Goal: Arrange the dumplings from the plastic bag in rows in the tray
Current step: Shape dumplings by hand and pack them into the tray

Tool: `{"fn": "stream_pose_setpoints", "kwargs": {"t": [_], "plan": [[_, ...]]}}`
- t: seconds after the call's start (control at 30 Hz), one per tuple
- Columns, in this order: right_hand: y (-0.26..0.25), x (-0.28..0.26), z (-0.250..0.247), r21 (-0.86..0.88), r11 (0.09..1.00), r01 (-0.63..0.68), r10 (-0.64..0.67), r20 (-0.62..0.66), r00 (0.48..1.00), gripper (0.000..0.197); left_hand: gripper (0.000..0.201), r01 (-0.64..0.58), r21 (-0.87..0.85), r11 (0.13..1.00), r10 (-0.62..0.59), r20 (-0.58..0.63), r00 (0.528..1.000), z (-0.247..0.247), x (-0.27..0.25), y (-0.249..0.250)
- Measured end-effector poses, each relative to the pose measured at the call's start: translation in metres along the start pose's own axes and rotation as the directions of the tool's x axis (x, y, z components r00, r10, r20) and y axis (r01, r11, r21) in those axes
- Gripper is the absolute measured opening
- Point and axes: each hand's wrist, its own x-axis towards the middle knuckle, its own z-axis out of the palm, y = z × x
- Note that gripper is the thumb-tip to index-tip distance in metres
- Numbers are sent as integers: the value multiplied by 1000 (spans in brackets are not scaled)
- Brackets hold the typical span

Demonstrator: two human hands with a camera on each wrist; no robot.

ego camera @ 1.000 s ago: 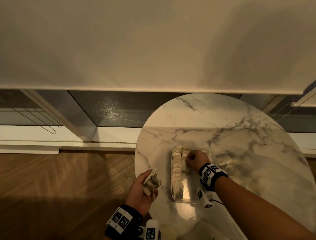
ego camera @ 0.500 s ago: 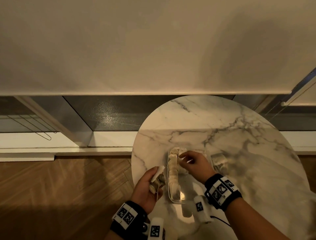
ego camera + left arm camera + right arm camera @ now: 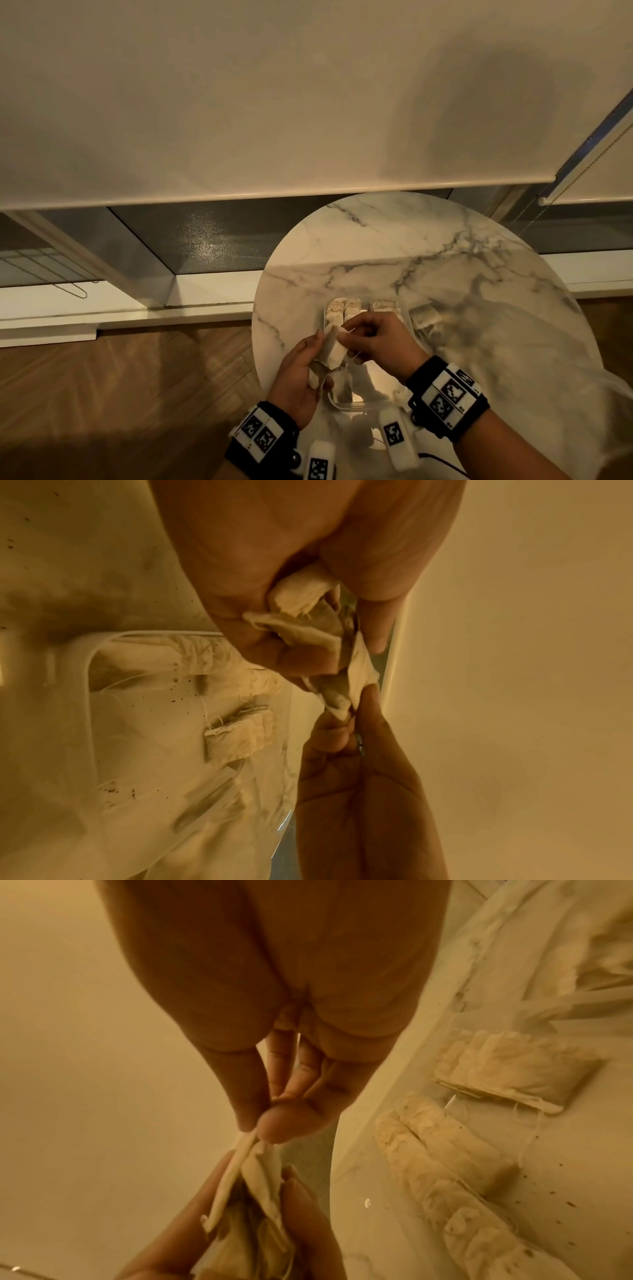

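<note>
Now, left hand (image 3: 298,375) grip grasping dumplings (image 3: 331,353), right hand (image 3: 378,339) pinching one, above tray (image 3: 356,404).

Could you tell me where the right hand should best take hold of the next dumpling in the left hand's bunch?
Best by its top edge. The bunch of dumplings sits in the left hand with flat edges sticking up, so the right hand can pinch one edge from above, thumb against forefinger, and draw it upward.

Round marble table (image 3: 376,246), clear tray (image 3: 363,404) of pale packets (image 3: 342,310), seemingly plastic bag (image 3: 424,317) beside it
</note>
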Motion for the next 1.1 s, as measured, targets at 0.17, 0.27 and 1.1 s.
{"fn": "stream_pose_setpoints", "kwargs": {"t": [0.17, 0.27, 1.1], "plan": [[1, -3, -5, 100, 995, -27, 28, -17, 999, 16, 42, 4, -28, 1000, -5, -26, 1000, 0, -1, 0], [2, -2, -9, 208, 976, -61, 69, -28, 997, 18, 38, 31, -57, 998, -34, -46, 998, -2, 0, 1], [8, -2, -20, 539, 831, -138, 135, 46, 990, 21, 29, 119, -180, 976, -140, -106, 984, -10, -6, 8]]}}
